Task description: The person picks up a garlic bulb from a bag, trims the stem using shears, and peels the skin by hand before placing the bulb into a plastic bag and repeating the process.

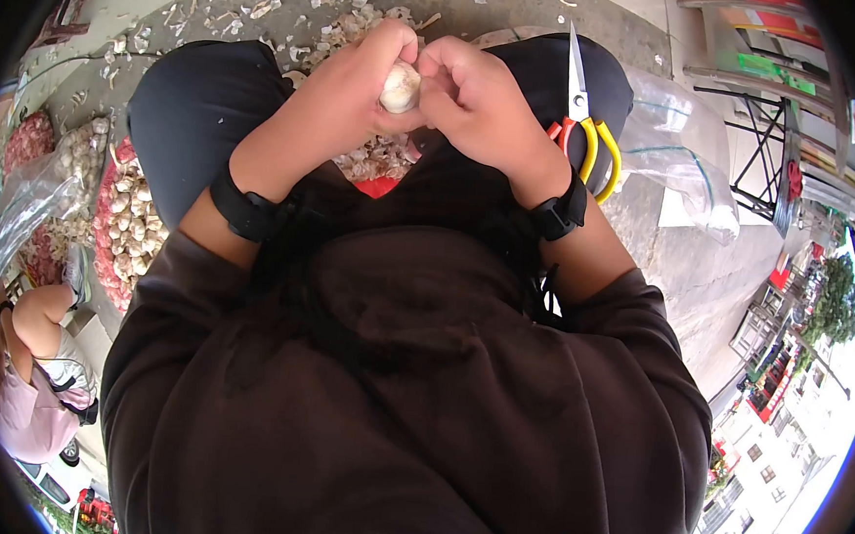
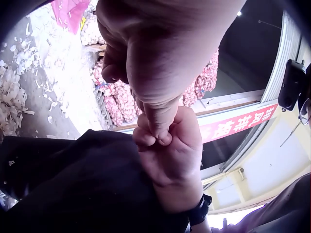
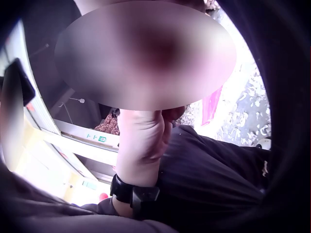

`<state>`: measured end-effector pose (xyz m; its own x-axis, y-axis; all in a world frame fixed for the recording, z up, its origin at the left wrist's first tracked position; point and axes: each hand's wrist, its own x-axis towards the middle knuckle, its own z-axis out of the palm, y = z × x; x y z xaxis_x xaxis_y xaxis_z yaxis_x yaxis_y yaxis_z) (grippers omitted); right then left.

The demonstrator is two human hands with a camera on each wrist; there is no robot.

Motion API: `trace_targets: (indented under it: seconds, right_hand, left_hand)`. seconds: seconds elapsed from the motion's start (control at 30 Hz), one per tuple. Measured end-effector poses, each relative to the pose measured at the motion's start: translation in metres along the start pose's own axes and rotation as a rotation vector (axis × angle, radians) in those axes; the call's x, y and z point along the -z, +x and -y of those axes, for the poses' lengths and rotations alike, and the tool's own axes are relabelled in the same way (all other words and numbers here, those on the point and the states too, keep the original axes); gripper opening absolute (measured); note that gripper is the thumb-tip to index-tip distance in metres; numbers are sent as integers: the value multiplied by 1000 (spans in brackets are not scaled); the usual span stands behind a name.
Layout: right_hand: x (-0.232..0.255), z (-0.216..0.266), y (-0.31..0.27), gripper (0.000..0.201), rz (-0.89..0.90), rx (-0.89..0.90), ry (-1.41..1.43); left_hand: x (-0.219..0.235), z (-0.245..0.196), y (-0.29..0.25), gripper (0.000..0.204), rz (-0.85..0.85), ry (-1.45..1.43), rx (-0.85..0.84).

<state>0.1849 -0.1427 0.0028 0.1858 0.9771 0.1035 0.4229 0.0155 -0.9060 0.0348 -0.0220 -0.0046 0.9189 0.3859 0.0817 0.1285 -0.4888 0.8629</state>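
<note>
A whitish garlic bulb [image 1: 400, 87] is held by my left hand [image 1: 345, 91] above my lap, thumb and fingers curled about it. Against the bulb's right side, my right hand [image 1: 482, 99] has its thumb and bent fingers pinching at its surface. In the left wrist view my left hand [image 2: 160, 53] hides the bulb, and the right hand [image 2: 170, 145] meets its fingertips from below. A blurred patch covers most of the work in the right wrist view; the left hand [image 3: 141, 138] shows beneath it.
Scissors [image 1: 577, 105] with yellow and red handles lie at my right thigh. Peelings [image 1: 380, 156] fill something red between my legs, and more scraps [image 1: 252, 7] litter the floor. Net sacks of garlic [image 1: 131, 224] stand at the left, near a seated person [image 1: 35, 360]. Clear plastic [image 1: 674, 150] lies right.
</note>
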Motion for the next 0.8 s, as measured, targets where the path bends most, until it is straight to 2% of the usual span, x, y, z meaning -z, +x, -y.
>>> trace_targets:
  seconds: [0.07, 0.17, 0.2, 0.27, 0.3, 0.4, 0.5, 0.57, 0.67, 0.73, 0.77, 0.8]
  right_hand:
    - [-1, 4, 0, 11, 22, -40, -37]
    - [-7, 1, -2, 13, -1, -122, 47]
    - [-9, 0, -2, 14, -20, -153, 98]
    - [-10, 6, 1, 14, -112, -117, 113]
    - [-9, 8, 2, 15, -159, -100, 120]
    - [-4, 4, 2, 14, -118, 143, -99]
    - [-4, 5, 1, 11, -147, 93, -53]
    - [-6, 7, 1, 9, -209, 181, -49]
    - [-5, -1, -1, 7, -398, 287, 11]
    - [0, -4, 0, 7, -555, 299, 153]
    - [-1, -6, 0, 6, -517, 151, 181]
    - [-3, -6, 0, 4, -481, 4, 209]
  left_hand:
    - [-1, 7, 1, 43, -46, 170, -22]
    - [4, 6, 2, 48, -55, 189, -83]
    - [5, 4, 3, 48, -72, 155, -56]
    - [6, 2, 2, 48, -104, 85, -6]
    - [5, 2, 3, 49, -123, 70, -39]
    - [2, 6, 4, 51, -162, 40, -112]
    - [2, 7, 6, 46, -173, 11, -141]
    - [1, 7, 8, 38, -170, -44, -168]
    - [6, 0, 8, 30, -169, -37, 38]
    - [10, 6, 8, 26, -177, -321, 218]
    - [12, 9, 8, 25, -185, -461, 307]
    - [10, 9, 8, 25, -182, -527, 211]
